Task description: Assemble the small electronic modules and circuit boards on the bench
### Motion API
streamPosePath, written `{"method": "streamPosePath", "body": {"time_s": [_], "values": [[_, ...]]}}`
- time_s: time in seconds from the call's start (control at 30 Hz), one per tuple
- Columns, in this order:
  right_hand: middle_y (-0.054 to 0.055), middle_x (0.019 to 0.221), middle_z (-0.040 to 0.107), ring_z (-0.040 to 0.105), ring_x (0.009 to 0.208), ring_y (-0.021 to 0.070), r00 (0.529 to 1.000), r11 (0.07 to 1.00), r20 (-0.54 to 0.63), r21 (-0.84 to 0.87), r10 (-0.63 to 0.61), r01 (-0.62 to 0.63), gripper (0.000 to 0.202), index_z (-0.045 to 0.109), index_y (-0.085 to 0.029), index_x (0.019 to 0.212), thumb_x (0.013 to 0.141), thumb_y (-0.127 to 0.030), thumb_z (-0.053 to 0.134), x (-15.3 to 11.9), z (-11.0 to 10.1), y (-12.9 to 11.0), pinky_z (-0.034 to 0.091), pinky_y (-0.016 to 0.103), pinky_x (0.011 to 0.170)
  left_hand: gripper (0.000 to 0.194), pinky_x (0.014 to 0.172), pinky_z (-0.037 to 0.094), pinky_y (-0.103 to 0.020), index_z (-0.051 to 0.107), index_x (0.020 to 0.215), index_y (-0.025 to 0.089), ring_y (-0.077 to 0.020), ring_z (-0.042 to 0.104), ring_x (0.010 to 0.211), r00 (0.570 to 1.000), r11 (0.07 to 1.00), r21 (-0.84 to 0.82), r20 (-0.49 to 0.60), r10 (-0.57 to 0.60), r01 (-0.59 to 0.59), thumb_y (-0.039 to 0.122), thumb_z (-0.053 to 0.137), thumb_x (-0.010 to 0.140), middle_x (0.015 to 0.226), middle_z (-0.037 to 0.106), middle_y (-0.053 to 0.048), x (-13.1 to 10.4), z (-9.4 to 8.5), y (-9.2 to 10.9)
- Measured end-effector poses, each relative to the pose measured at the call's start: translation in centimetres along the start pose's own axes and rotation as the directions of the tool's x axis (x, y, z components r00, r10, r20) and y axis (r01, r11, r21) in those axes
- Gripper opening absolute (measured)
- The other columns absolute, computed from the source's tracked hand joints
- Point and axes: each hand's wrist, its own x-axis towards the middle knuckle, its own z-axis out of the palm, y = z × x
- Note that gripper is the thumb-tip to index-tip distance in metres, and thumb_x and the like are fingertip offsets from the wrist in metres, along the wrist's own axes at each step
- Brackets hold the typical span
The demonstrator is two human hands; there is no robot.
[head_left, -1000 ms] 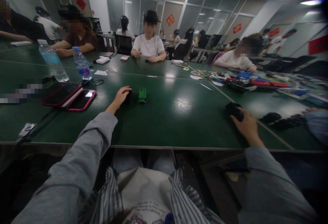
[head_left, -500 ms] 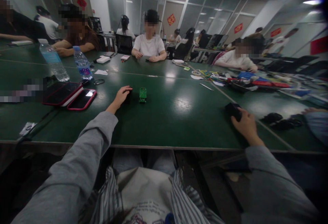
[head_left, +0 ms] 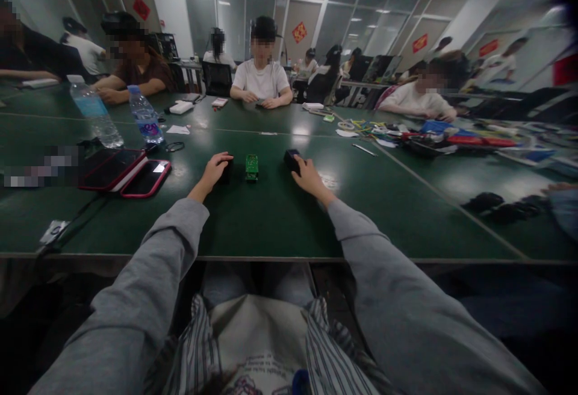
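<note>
On the dark green table (head_left: 271, 226) stands a small green circuit board assembly (head_left: 251, 167), between my two hands. Just left of it, my left hand (head_left: 217, 168) is closed on a black block-like piece (head_left: 229, 171), mostly covered by the fingers. My right hand (head_left: 309, 173) grips a black box-shaped case (head_left: 291, 157) on the other side of the board, a short gap away. Whether that case rests on the table or hovers slightly above it, I cannot tell.
Two phones in red cases, one a phone (head_left: 147, 178) lying nearest, and two water bottles, including a bottle (head_left: 145, 115), are on the left. Tangled cables and tools (head_left: 433, 142) spread at the right. Black cables (head_left: 501, 205) lie near a neighbour's arm. A person (head_left: 261, 76) sits opposite.
My right hand has moved far to the left with the black case, from the table's right side to beside the circuit board. My left hand and the board have stayed put.
</note>
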Motion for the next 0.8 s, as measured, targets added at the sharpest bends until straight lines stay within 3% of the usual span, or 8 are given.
{"method": "streamPosePath", "body": {"time_s": [0.1, 0.2, 0.47, 0.6, 0.8], "values": [[0.018, 0.126, 0.045, 0.051, 0.113, 0.0312, 0.995, 0.995, -0.018, 0.014, -0.099, 0.099, 0.059, 0.032, -0.021, 0.146, 0.09, -0.029, 0.049, 2.5, 2.0, -5.3, 0.046, 0.047, 0.093, 0.029, 0.114, 0.03, -0.042, 0.071, 0.099, 0.021, -0.021, 0.05, 0.125, 1.0, 1.0, 0.007, 0.006, 0.007, -0.007, 0.015, 0.05, 0.079, 0.129, 0.059, -0.005, 0.1, 0.0, -0.1], [0.017, 0.136, 0.04, 0.042, 0.124, 0.0322, 0.979, 0.984, -0.103, 0.018, -0.175, 0.177, 0.052, 0.038, -0.023, 0.143, 0.092, -0.024, 0.045, 2.6, 2.6, -8.2, 0.043, 0.05, 0.097, 0.03, 0.115, 0.029, -0.041, 0.071, 0.101, 0.02, -0.0211, 0.05, 0.125, 1.0, 1.0, 0.014, 0.015, 0.015, -0.015, 0.015, 0.05, 0.079, 0.13, 0.059, -0.006, 0.2, 0.0, -0.2], [0.008, 0.146, 0.039, 0.036, 0.134, 0.023, 0.882, 0.877, -0.162, 0.13, -0.442, 0.463, 0.05, 0.037, -0.026, 0.144, 0.095, -0.016, 0.035, -1.6, 0.5, -10.7, 0.036, 0.046, 0.107, 0.027, 0.114, 0.03, -0.042, 0.071, 0.097, 0.021, -0.0217, 0.05, 0.125, 1.0, 1.0, 0.0, 0.009, 0.002, -0.002, 0.016, 0.051, 0.08, 0.128, 0.06, -0.005, -0.1, 0.0, 0.4], [0.005, 0.15, 0.036, 0.031, 0.138, 0.0234, 0.821, 0.805, -0.075, 0.166, -0.565, 0.569, 0.041, 0.054, -0.025, 0.13, 0.093, -0.015, 0.039, -2.5, 0.7, -11.9, 0.034, 0.047, 0.108, 0.027, 0.114, 0.031, -0.041, 0.071, 0.098, 0.02, -0.021, 0.051, 0.124, 1.0, 1.0, 0.004, 0.015, 0.011, -0.011, 0.016, 0.05, 0.08, 0.127, 0.06, -0.005, -0.4, -0.2, 1.0], [0.008, 0.139, 0.047, 0.038, 0.131, 0.0234, 0.845, 0.817, -0.109, 0.218, -0.523, 0.534, 0.034, 0.057, -0.022, 0.123, 0.093, -0.017, 0.042, -2.7, 0.4, -12.1, 0.04, 0.043, 0.099, 0.027, 0.114, 0.031, -0.041, 0.071, 0.098, 0.02, -0.0211, 0.051, 0.123, 1.0, 1.0, 0.004, 0.011, 0.008, -0.008, 0.018, 0.05, 0.08, 0.127, 0.06, -0.006, -0.6, -0.3, 1.2]]}}
